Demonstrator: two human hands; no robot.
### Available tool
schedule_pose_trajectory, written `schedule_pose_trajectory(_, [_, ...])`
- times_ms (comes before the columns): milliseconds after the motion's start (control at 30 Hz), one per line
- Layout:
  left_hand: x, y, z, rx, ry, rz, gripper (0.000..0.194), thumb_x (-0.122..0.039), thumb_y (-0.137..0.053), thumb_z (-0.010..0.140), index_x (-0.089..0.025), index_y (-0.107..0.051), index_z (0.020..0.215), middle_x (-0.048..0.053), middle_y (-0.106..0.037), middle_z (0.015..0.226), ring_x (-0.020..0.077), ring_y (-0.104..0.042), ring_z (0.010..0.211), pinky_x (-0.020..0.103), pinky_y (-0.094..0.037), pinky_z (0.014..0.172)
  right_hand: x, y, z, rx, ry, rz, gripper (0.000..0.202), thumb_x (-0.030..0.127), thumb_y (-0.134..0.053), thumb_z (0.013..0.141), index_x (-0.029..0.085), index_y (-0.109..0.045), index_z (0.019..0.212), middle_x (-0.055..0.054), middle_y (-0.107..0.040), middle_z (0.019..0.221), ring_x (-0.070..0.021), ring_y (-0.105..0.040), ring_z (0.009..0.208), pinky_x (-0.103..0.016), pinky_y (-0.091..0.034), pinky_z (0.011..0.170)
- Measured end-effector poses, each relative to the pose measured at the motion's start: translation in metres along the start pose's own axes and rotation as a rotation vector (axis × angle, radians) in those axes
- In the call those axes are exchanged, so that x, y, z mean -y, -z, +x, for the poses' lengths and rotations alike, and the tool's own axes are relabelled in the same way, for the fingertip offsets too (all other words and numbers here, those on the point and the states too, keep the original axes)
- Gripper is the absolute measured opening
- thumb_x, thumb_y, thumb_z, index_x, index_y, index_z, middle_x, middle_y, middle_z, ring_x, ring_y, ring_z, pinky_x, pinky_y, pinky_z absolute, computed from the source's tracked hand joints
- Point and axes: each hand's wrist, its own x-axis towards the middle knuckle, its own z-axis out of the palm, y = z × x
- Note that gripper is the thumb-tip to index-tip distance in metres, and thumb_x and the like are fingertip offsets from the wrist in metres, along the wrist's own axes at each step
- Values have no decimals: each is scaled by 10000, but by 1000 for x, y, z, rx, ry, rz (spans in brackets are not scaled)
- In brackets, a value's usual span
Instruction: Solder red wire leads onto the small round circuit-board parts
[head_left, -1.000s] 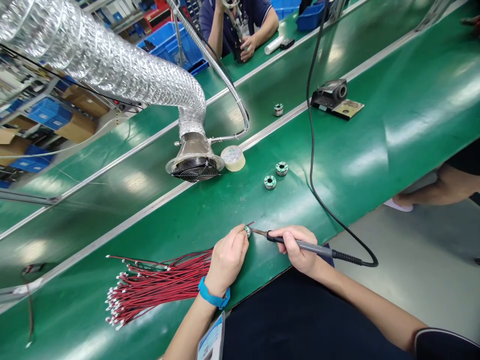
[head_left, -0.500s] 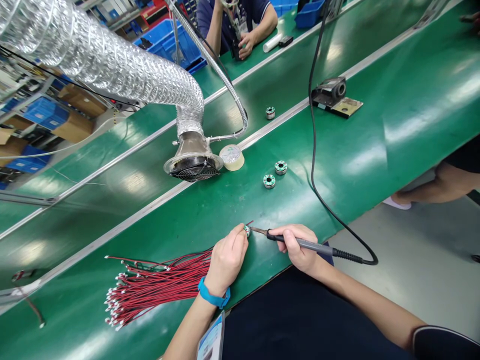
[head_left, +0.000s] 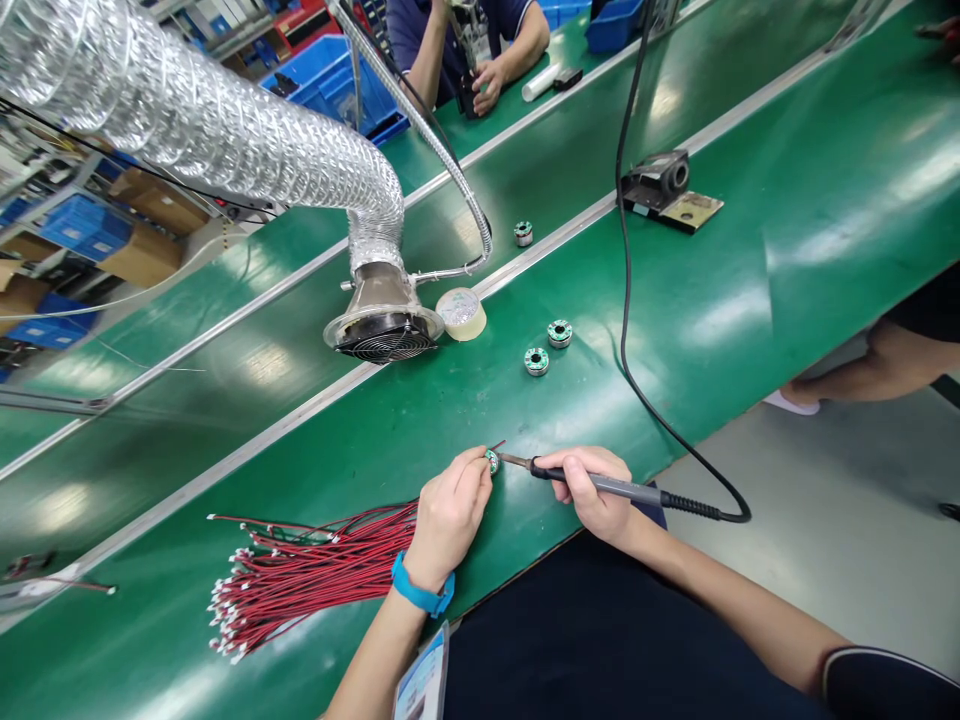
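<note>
My left hand, with a blue band at the wrist, pinches a small round part with a green circuit board. A short dark red wire end sticks out beside that part. In my right hand is a soldering iron, held like a pen, its tip at or very close to the board; actual contact is too small to tell. A bundle of red and black wires with white connectors lies left of my left hand and runs behind it. Two similar round parts rest on the green bench beyond my hands.
A fume fan on a foil duct hangs at the left, beside a tape roll. The iron's black cable loops on the right. Further back are an iron stand, another round part and a co-worker.
The round part on the far strip has shifted left, and the wired piece at far left has moved left and up. My hands hold almost the same pose.
</note>
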Motion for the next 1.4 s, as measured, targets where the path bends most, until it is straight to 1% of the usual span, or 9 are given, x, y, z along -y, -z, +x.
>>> schedule_pose_trajectory(300, [0, 2, 3, 12, 34, -43, 114, -143, -576, 1036, -185, -651, 1109, 104, -778, 1147, 186, -779, 962, 295, -635, 833, 0, 0, -4, -47, -64, 14, 347, 252, -449, 1074, 211, -777, 970, 39, -641, 575, -108, -622, 483, -246, -546, 554])
schedule_pose_trajectory(400, [0, 3, 3, 20, 37, -58, 113, -144, -570, 1038, -189, -652, 1101, 98, -777, 1137, 181, -777, 950, 289, -629, 824, -8, 3, 7, -81, -102, -5, 325, 291, -459, 1085, 207, -771, 1055, 21, -682, 660, -104, -619, 491, -251, -547, 540])
schedule_pose_trajectory(600, [0, 3, 4, -8, 36, -72, 94, -127, -598, 1022, -181, -649, 1078, 87, -778, 1117, 173, -775, 934, 279, -621, 809, -35, 21, 79, -185, 13, -190, 321, 386, -482, 1088, 248, -738, 1223, -24, -726, 862, -140, -669, 622, -312, -588, 653])
schedule_pose_trajectory(667, [0, 3, 5, -16, 37, -77, 98, -128, -588, 1025, -182, -654, 1073, 85, -780, 1111, 170, -776, 929, 273, -621, 800, -43, 26, 111, -151, 73, -244, 325, 408, -487, 1088, 260, -726, 1251, -41, -729, 943, -157, -688, 695, -332, -594, 715])
schedule_pose_trajectory(800, [0, 3, 6, -21, 50, -110, 102, -129, -581, 1027, -183, -657, 1068, 86, -781, 1104, 169, -775, 931, 267, -620, 789, -67, 26, 182, 21, 165, -422, 351, 440, -458, 1091, 269, -713, 1262, -74, -734, 1073, -225, -709, 920, -399, -594, 881])
schedule_pose_trajectory(933, [1, 2, 6, -29, 84, -158, 103, -133, -580, 1027, -193, -658, 1057, 80, -779, 1092, 163, -769, 930, 265, -618, 793, -116, 12, 256, 152, 203, -631, 441, 451, -520, 1035, 177, -631, 1363, -161, -693, 1147, -319, -664, 1041, -534, -569, 961])
schedule_pose_trajectory(1100, [2, 0, 5, -25, 143, -226, 105, -134, -592, 1023, -204, -664, 1056, 75, -768, 1089, 160, -760, 946, 262, -614, 797, -173, -23, 322, 241, 134, -642, 578, 464, -643, 954, 126, -552, 1414, -195, -647, 1208, -353, -640, 1101, -602, -546, 996])
schedule_pose_trajectory(1267, [3, -2, 3, -29, 188, -267, 100, -134, -613, 1012, -203, -670, 1057, 78, -760, 1093, 158, -757, 927, 255, -608, 771, -194, -63, 349, 290, 47, -614, 576, 433, -603, 992, 60, -525, 1425, -224, -611, 1306, -376, -631, 1228, -613, -499, 1082])
schedule_pose_trajectory(1400, [3, -2, 0, -27, 163, -209, 122, -144, -617, 1007, -205, -676, 1094, 97, -765, 1141, 162, -770, 913, 253, -613, 740, -206, -86, 353, 291, 47, -582, 570, 342, -644, 961, 93, -528, 1461, -218, -585, 1427, -352, -597, 1308, -542, -495, 1126])
